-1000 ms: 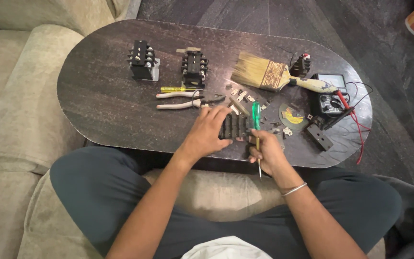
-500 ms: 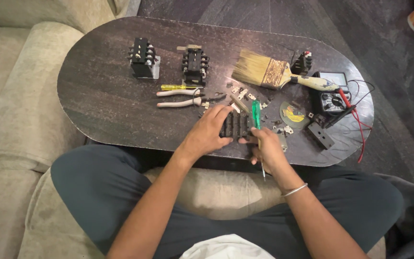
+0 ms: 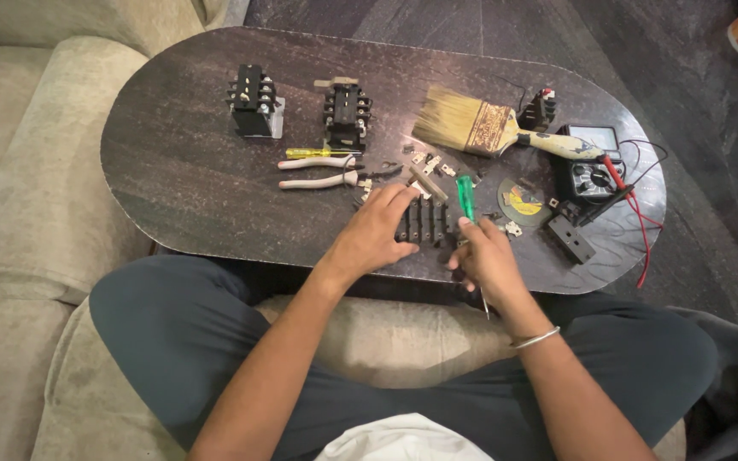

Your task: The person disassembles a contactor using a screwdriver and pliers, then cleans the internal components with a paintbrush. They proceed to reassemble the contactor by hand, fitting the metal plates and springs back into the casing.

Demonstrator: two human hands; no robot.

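Observation:
A black ribbed electrical part lies near the front edge of the dark oval table. My left hand rests on its left side, fingers spread over it. My right hand sits at the part's right end and grips a thin screwdriver with a green handle; the handle points away from me and the metal shaft sticks out below my palm. Small metal contacts and screws lie scattered just beyond the part.
Two black switch blocks stand at the back. Pliers and a yellow screwdriver lie beside them. A paintbrush, a multimeter with red leads, a tape roll and a small black block fill the right side. A beige couch lies left.
My right hand has shifted slightly up and toward the ribbed part with the screwdriver. My left hand stays on the part.

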